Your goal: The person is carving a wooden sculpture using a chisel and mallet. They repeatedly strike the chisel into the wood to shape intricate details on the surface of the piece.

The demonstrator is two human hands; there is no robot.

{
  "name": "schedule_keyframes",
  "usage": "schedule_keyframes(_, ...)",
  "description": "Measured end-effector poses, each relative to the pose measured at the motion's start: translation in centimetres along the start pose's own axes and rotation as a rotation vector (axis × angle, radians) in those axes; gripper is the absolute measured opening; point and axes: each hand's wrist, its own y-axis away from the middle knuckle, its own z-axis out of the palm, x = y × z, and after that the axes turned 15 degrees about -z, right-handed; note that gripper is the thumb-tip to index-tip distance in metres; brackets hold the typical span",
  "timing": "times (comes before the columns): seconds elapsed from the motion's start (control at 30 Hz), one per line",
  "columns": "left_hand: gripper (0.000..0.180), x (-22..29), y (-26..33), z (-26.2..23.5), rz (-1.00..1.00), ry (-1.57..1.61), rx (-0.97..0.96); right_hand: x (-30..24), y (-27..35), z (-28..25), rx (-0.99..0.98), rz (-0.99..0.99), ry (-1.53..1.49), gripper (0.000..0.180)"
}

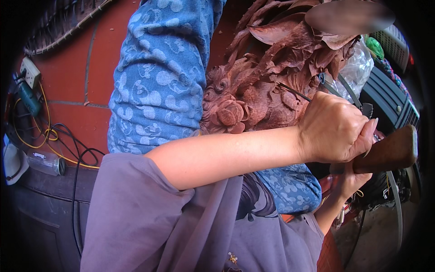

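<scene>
My left hand (333, 129) is closed in a fist around a carving chisel, its handle hidden by the fingers. The chisel's thin dark blade (295, 92) slants up and left onto a reddish-brown wood carving (272, 97). Curling leaves, scrolls and a rounded flower show on that carving. Just below and right of the fist, my right hand (355, 182) is closed around a wooden mallet, its fingers partly hidden. The mallet's brown block (389, 150) sticks out to the right, close beside my left thumb.
Blue patterned trouser legs (158, 77) flank the carving. Red floor tiles (68, 77) hold a power strip (30, 72), a green power tool (28, 97), tangled cords (50, 133) and a clear container (45, 163). A plastic bag (358, 65) and dark slatted crate (389, 97) stand right.
</scene>
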Motion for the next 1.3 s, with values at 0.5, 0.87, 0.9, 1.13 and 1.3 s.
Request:
schedule_keyframes(0.5, 0.046, 0.2, -2.1, -0.5, -0.113, -0.011, 0.138, -2.1, -3.4, -0.3, -0.151, -0.278, 0.563, 0.046)
schedule_keyframes(0.87, 0.053, -0.1, -3.9, 0.2, -0.201, -0.084, 0.26, -2.1, -5.0, 0.2, -0.232, -0.209, 0.509, 0.041)
schedule_keyframes(0.9, 0.051, 0.2, -4.1, 0.1, -0.237, -0.087, 0.247, -2.1, -4.9, 0.2, -0.194, -0.126, 0.474, 0.042)
schedule_keyframes(1.13, 0.035, 2.9, -0.9, 1.3, 0.116, -0.041, -0.019, -0.6, -2.0, -2.0, -0.154, -0.173, 0.219, 0.05)
schedule_keyframes(1.3, 0.034, 1.0, -0.1, 0.9, 0.033, -0.052, -0.084, 0.4, -0.5, -2.6, -0.087, 0.095, 0.066, 0.045)
